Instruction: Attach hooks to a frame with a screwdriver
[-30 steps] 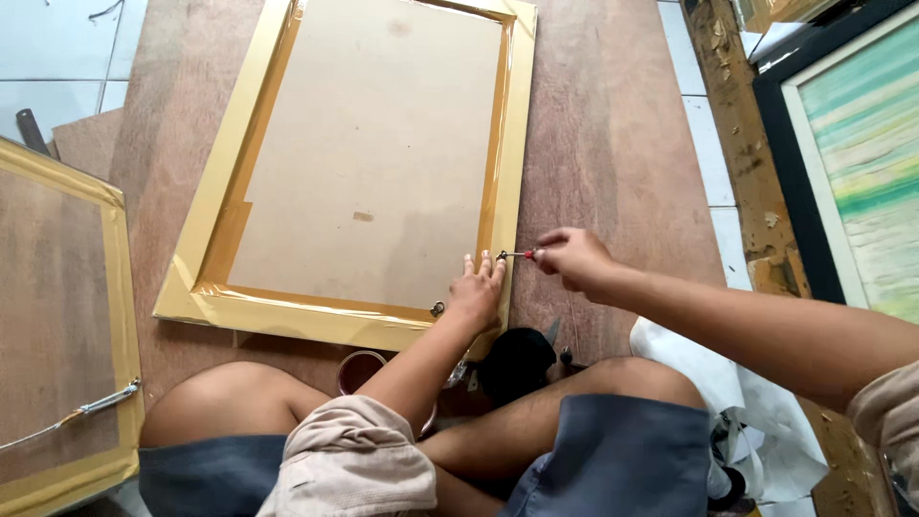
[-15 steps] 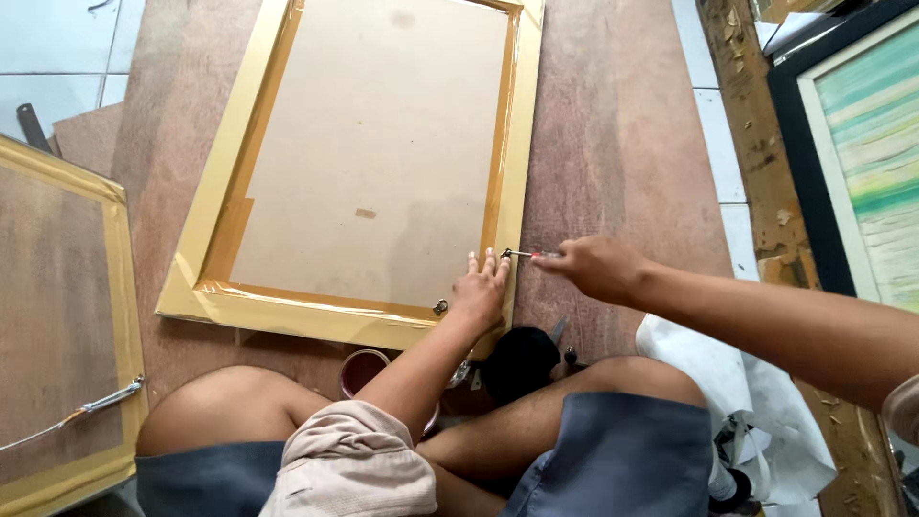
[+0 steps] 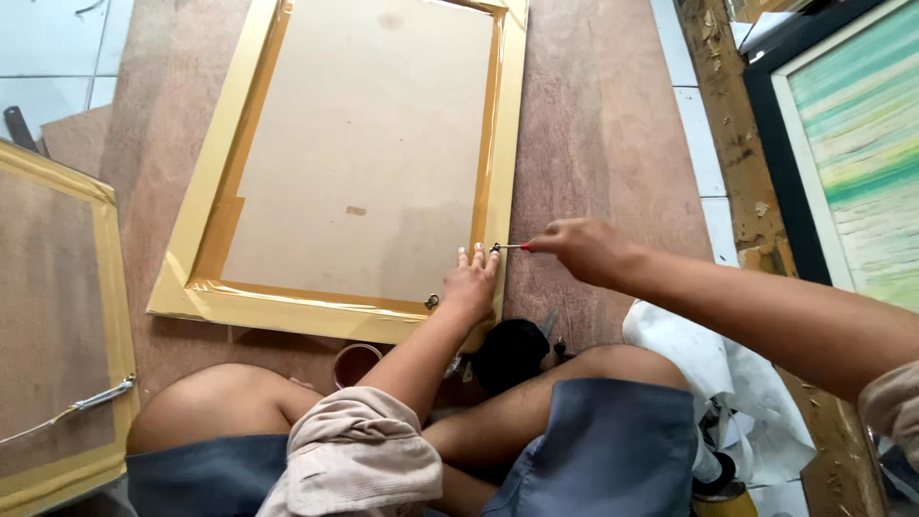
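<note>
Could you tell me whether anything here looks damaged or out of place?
The wooden beam at right is chipped and flaking. The backing board carries a small brown mark. Otherwise the gold frame lies flat, steadied by the left hand while the right hand works a screwdriver.

Frame (image 3: 287, 304) lying back-up on board (image 3: 613, 144), centre of view. Backing panel (image 3: 359, 144) set inside frame. Left hand (image 3: 471, 284) pressed on frame's near right corner, just right of ring hanger (image 3: 432, 302). Right hand (image 3: 586, 249) right of frame, over board, gripping small screwdriver (image 3: 512, 247) with tip at frame's right rail, just beyond left fingertips. Second frame (image 3: 57, 325) at far left, wire (image 3: 67, 412) across it. Cup (image 3: 354, 364) below frame, between knees. Framed picture (image 3: 852, 144) at far right.
</note>
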